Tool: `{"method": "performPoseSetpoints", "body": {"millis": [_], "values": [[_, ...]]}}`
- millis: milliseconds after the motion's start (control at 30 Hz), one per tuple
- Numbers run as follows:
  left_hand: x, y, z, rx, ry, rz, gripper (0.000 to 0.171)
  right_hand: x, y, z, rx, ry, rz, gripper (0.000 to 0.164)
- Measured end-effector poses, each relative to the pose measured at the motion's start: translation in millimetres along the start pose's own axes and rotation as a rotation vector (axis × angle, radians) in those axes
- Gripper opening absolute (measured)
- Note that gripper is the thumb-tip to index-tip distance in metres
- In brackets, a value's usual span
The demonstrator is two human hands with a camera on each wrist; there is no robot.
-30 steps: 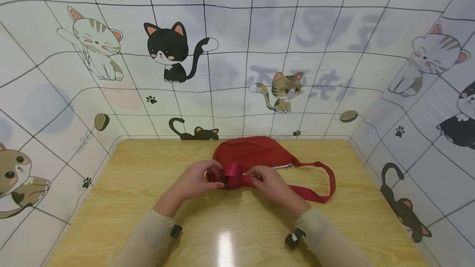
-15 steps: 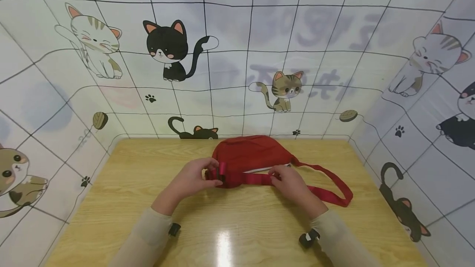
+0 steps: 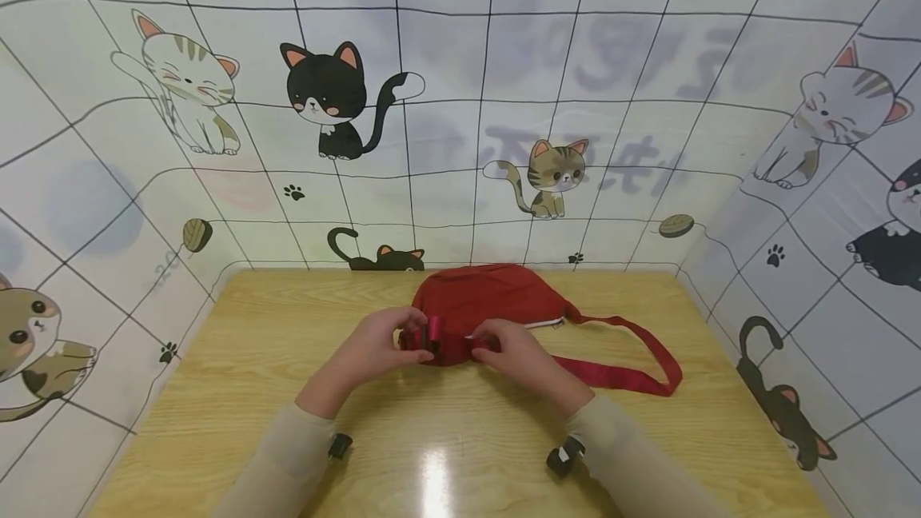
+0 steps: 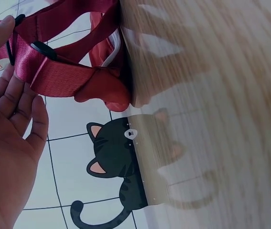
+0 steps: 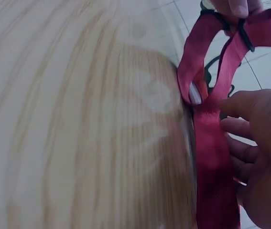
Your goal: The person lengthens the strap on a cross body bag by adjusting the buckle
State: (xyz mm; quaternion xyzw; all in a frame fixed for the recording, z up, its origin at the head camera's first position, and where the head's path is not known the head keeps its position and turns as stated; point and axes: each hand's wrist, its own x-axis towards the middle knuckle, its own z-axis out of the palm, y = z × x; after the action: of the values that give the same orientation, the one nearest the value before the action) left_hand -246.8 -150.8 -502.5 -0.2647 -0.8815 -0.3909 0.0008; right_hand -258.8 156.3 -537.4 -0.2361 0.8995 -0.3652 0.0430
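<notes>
A red waist bag [image 3: 489, 294] lies on the table, its white zip partly showing. My left hand [image 3: 377, 340] is at the bag's left end, thumb and fingers pinching the dark slide buckle [image 4: 11, 47] threaded with the strap. In the left wrist view, a second dark strap piece [image 4: 43, 50] sits beside it. My right hand [image 3: 514, 350] is just right of the buckle and pinches the crimson strap [image 5: 214, 157]. Between the two hands the strap forms a narrow loop, visible in the right wrist view. The strap's far end curves out to the right on the table.
The wooden table [image 3: 460, 438] ends at a wall covering [image 3: 446, 126] printed with cats and grid lines, close behind the bag. More of the covering rises at both sides. A small dark camera mount [image 3: 566, 456] is on my right wrist.
My right hand pulled the strap rightward, then came back left close to the buckle. The strap's right-hand curve now reaches farther right. My left hand has stayed at the buckle.
</notes>
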Motion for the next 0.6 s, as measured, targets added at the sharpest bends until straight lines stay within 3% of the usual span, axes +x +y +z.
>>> {"method": "performPoseSetpoints", "body": {"millis": [167,400,600], "values": [[0.1,0.2,0.1,-0.005,0.004,0.003,0.043,6,-8,4,0.073,0.01,-0.018,0.022],[-1.0,-1.5,0.3,-0.004,0.0,-0.006,0.043,-2,-2,-7,0.065,0.039,-0.075,0.019],[-1.1,-1.3,0.5,0.005,0.008,-0.003,0.044,-15,17,-23,-0.009,0.066,-0.008,0.017]]}}
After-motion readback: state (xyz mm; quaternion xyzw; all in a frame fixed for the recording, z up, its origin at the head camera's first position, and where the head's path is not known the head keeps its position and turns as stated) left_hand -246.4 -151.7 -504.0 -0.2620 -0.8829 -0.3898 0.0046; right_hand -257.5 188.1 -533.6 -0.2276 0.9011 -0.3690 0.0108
